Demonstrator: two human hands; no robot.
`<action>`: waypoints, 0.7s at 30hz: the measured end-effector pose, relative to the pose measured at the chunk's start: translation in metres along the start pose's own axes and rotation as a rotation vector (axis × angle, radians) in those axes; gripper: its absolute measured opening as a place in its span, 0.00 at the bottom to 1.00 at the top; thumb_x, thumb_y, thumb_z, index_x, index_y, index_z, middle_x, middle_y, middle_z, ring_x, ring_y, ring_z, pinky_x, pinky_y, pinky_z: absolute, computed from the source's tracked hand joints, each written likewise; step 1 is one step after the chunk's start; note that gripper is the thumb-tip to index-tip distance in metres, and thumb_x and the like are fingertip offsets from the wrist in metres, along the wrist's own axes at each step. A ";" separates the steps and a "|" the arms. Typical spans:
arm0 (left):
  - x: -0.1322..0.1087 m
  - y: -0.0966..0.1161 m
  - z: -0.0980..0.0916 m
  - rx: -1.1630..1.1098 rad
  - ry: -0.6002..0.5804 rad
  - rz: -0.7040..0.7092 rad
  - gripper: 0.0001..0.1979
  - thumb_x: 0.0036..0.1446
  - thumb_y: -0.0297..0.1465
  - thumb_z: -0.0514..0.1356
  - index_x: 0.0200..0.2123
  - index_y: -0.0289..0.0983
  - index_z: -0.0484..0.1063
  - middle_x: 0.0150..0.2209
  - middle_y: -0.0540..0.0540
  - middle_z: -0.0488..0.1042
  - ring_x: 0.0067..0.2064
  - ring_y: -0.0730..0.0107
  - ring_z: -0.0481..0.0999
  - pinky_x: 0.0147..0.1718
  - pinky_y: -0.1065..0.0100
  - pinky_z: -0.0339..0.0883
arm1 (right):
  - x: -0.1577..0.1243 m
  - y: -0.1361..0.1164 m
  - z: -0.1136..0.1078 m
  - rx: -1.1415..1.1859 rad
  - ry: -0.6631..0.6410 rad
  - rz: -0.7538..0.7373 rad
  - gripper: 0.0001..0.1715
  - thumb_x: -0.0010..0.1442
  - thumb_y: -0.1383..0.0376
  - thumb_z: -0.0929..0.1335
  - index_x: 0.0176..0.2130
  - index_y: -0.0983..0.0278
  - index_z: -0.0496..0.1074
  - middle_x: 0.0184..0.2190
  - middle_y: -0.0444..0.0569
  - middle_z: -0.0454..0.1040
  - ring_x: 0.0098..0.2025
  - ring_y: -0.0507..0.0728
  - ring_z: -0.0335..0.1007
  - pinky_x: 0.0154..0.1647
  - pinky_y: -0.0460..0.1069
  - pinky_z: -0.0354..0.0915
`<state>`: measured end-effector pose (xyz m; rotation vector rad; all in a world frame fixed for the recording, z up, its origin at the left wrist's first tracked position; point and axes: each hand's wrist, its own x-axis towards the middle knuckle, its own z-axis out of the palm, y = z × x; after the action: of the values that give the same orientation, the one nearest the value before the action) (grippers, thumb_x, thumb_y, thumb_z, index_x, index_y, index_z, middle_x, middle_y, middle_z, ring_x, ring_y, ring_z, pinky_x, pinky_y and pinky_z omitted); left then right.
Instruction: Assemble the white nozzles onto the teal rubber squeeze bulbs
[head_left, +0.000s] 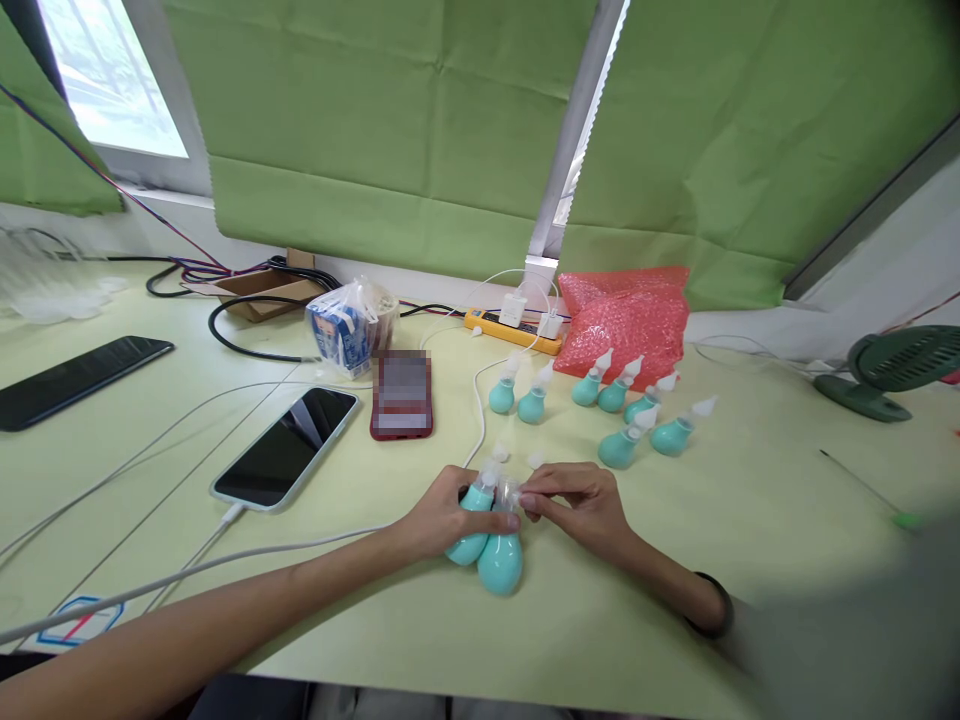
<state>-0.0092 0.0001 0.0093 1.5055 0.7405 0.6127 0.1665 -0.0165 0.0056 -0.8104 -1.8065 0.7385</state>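
My left hand (pixel 439 520) is closed round two teal rubber bulbs (pixel 491 555) with clear tips, held just above the pale green table (pixel 675 620). The fingers of my right hand (pixel 581 505) pinch at the clear tip (pixel 510 492) of one bulb. Two small loose clear tips (pixel 501 453) lie on the table just behind my hands. Further back, several more teal bulbs with white tips (pixel 622 405) lie in a loose row.
A phone on a white cable (pixel 289 447) lies to the left, a red phone (pixel 402 395) behind it, a dark phone (pixel 75 378) far left. A wrapped blue carton (pixel 345 325), a yellow power strip (pixel 514 330), pink bubble wrap (pixel 626 315) and a green fan (pixel 892 370) stand at the back.
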 end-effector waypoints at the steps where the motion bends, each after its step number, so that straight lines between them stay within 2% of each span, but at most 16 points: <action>1: 0.000 0.000 0.000 -0.007 -0.004 -0.002 0.12 0.40 0.35 0.62 0.27 0.31 0.73 0.21 0.53 0.64 0.24 0.76 0.60 0.24 0.75 0.55 | 0.000 0.000 0.000 -0.009 -0.006 -0.010 0.06 0.46 0.74 0.68 0.26 0.65 0.74 0.17 0.45 0.71 0.19 0.50 0.65 0.19 0.45 0.63; 4: 0.001 -0.002 0.001 -0.023 0.007 -0.012 0.13 0.40 0.36 0.62 0.26 0.31 0.72 0.21 0.53 0.64 0.25 0.76 0.60 0.24 0.75 0.55 | -0.001 0.001 0.000 -0.059 -0.009 -0.043 0.07 0.47 0.74 0.67 0.28 0.65 0.74 0.18 0.46 0.71 0.20 0.50 0.66 0.21 0.45 0.64; 11: 0.001 -0.009 0.003 -0.002 0.161 -0.047 0.15 0.38 0.38 0.63 0.18 0.32 0.63 0.17 0.55 0.55 0.22 0.78 0.55 0.20 0.75 0.51 | -0.006 -0.001 0.003 -0.217 0.147 -0.201 0.10 0.44 0.75 0.68 0.29 0.62 0.73 0.22 0.47 0.73 0.24 0.52 0.68 0.26 0.47 0.66; 16: -0.001 -0.011 0.005 -0.004 0.171 -0.016 0.14 0.40 0.38 0.62 0.21 0.32 0.65 0.18 0.54 0.57 0.22 0.77 0.56 0.21 0.75 0.52 | -0.007 0.001 0.006 -0.260 0.125 -0.256 0.11 0.45 0.75 0.68 0.31 0.63 0.74 0.23 0.48 0.73 0.23 0.52 0.68 0.22 0.45 0.66; 21: -0.001 -0.012 0.004 0.107 0.178 -0.003 0.14 0.41 0.38 0.61 0.22 0.31 0.67 0.19 0.54 0.58 0.23 0.77 0.57 0.21 0.75 0.52 | -0.004 0.000 0.004 -0.341 0.084 -0.333 0.10 0.46 0.76 0.67 0.30 0.65 0.73 0.22 0.49 0.73 0.23 0.51 0.68 0.21 0.45 0.65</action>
<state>-0.0080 -0.0037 -0.0024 1.5607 0.9246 0.7214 0.1643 -0.0205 0.0023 -0.7179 -1.9536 0.1808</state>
